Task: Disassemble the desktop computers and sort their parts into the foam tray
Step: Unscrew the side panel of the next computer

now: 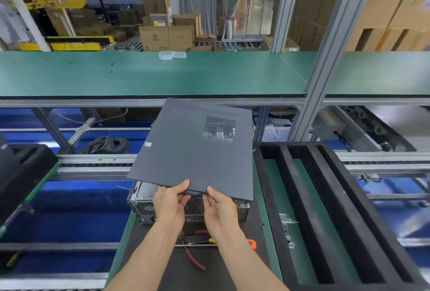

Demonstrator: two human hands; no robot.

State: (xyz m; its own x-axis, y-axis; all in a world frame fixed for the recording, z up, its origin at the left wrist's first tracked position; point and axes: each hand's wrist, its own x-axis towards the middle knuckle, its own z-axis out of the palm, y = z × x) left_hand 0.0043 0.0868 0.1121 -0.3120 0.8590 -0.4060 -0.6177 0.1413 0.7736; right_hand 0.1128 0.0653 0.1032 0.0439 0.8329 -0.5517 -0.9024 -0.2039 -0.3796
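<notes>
A dark grey side panel (193,151) with a mesh vent patch is lifted and tilted above the desktop computer case (144,204), which lies on the dark mat below it. My left hand (171,202) grips the panel's near edge, thumb on top. My right hand (221,209) grips the same edge just to the right. The case's perforated metal rear shows under the panel. The black foam tray (309,197) with long slots lies to the right; its slots hold nothing that I can see.
Red-handled pliers (194,258) and screwdrivers (209,241) lie on the mat between my forearms. A black moulded object (21,172) sits at left. A green shelf (151,76) runs across behind, with small clear boxes (172,55). An aluminium post (325,62) rises at right.
</notes>
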